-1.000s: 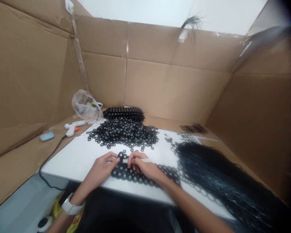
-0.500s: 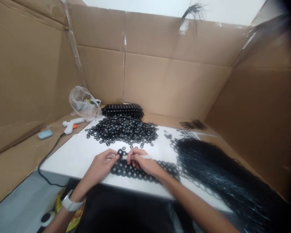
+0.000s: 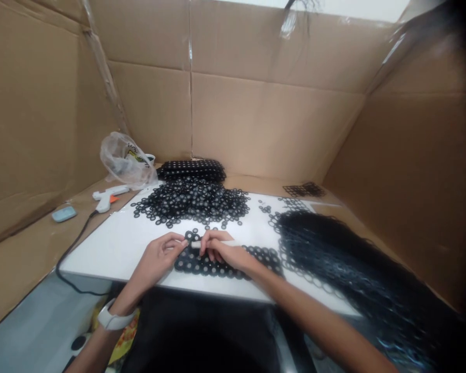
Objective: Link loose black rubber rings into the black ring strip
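Note:
A strip of joined black rings with pale centres (image 3: 217, 267) lies near the front edge of the white board. My left hand (image 3: 163, 255) pinches the strip's upper left corner between thumb and fingertips. Just right of it, my right hand (image 3: 222, 249) is closed around a slim white stick-like tool (image 3: 196, 244), whose tip points left toward the pinched corner. Behind both hands spreads a heap of loose black rings (image 3: 194, 202), a few of them close to my fingers.
On the white board's (image 3: 97, 254) right is a large black ring mesh (image 3: 345, 259). A glue gun (image 3: 105, 199), a light blue case (image 3: 64, 214) and a plastic bag (image 3: 124, 160) are at left. Stacked dotted sheets (image 3: 194, 170) sit behind the heap, before cardboard walls (image 3: 264, 119).
The whole view has shifted slightly, so things appear higher and further left. The white tool's tip now shows more clearly between my hands. Both hands keep nearly the same pose.

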`<control>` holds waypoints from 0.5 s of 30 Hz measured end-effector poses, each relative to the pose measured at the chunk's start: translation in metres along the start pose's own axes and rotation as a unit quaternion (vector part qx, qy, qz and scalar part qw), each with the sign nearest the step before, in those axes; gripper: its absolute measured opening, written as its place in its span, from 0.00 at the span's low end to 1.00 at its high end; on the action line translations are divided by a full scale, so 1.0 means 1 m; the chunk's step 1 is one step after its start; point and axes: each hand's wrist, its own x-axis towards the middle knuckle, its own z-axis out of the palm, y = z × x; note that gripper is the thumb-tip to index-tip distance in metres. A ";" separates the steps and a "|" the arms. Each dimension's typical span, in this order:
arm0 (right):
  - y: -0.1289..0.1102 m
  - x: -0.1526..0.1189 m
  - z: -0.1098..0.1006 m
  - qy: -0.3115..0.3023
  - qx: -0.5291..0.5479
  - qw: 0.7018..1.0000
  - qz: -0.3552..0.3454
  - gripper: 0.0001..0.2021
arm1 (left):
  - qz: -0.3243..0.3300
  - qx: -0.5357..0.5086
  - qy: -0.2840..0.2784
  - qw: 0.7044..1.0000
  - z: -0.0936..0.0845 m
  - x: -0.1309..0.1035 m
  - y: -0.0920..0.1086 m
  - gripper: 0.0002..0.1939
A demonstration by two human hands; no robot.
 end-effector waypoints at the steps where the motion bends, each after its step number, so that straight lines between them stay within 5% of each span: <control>1: 0.002 0.000 -0.003 0.008 0.028 1.000 0.000 0.09 | -0.006 -0.002 0.005 1.000 0.000 0.001 -0.001 0.23; 6: 0.010 -0.001 -0.014 0.041 0.066 0.997 -0.004 0.07 | -0.013 0.005 0.026 1.000 -0.001 0.003 -0.004 0.26; 15: 0.000 -0.005 -0.009 0.012 -0.049 0.999 -0.006 0.10 | -0.008 0.018 0.017 1.000 -0.002 0.001 -0.003 0.25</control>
